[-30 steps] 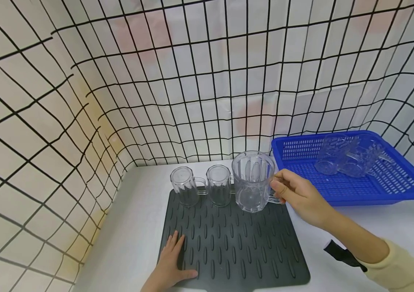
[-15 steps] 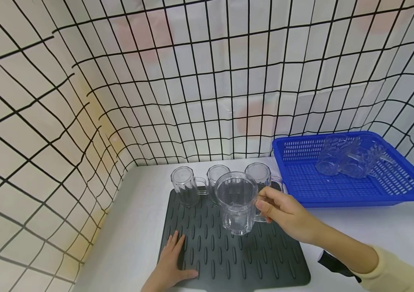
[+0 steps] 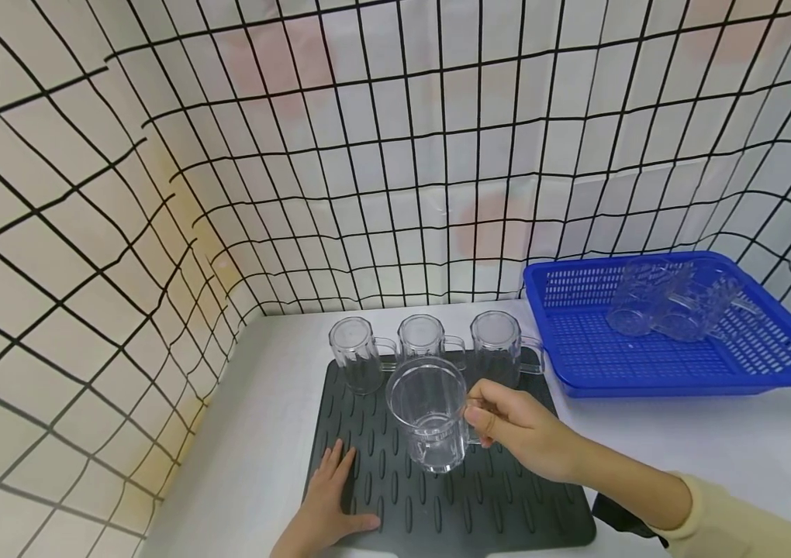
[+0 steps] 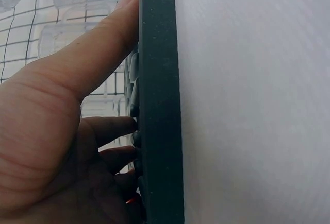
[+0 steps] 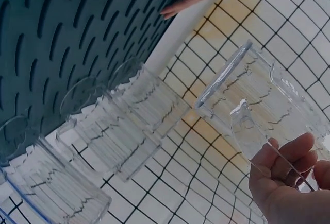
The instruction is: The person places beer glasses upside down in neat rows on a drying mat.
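My right hand (image 3: pixel 531 434) pinches the handle of a clear glass mug (image 3: pixel 430 418), which is held over the middle of the dark ridged mat (image 3: pixel 493 496), its wide round end up in the head view. Behind it, three similar mugs stand upside down along the mat's back edge: a left one (image 3: pixel 357 356), a middle one (image 3: pixel 421 337) and a right one (image 3: pixel 495 349), handles to the right. My left hand (image 3: pixel 322 496) rests on the mat's left side with fingers spread. The left wrist view shows its thumb (image 4: pixel 98 49) lying along the mat's edge (image 4: pixel 161 100).
A blue plastic basket (image 3: pixel 682 387) stands at the back right, with two more clear mugs (image 3: pixel 689 310) lying in it. Black wire grid (image 3: pixel 437 186) lines the back and sides of the white table (image 3: pixel 242 434).
My right hand has carried the mug left and toward me, away from the back right of the mat, so the right upside-down mug now shows. The left hand has stayed in place.
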Demonstrator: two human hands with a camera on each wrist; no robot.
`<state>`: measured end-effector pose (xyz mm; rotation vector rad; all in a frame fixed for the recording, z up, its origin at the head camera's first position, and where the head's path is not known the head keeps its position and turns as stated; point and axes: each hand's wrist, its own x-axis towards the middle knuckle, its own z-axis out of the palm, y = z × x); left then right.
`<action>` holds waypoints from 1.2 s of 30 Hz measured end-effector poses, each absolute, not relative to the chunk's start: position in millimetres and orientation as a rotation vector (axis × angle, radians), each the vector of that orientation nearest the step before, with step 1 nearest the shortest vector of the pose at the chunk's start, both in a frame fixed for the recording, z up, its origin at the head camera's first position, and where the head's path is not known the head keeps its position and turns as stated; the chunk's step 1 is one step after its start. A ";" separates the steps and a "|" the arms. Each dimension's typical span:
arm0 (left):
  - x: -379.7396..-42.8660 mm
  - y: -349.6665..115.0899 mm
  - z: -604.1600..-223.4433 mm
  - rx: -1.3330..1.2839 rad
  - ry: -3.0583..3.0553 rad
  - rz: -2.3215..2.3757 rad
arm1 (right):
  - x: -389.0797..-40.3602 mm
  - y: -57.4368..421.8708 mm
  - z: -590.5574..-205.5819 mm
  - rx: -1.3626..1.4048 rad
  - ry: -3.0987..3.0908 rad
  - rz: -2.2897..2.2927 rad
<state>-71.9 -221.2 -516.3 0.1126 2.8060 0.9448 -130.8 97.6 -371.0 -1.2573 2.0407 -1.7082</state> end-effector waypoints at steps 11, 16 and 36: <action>-71.1 -220.5 -515.2 0.104 2.799 0.958 | -128.1 88.4 -381.5 -1.193 1.960 -1.705; -71.2 -220.2 -514.8 0.105 2.802 0.949 | -129.1 86.6 -390.1 -1.204 1.888 -1.739; -86.4 -195.2 -476.2 0.319 2.539 1.332 | -132.1 93.2 -405.9 -1.189 1.896 -1.782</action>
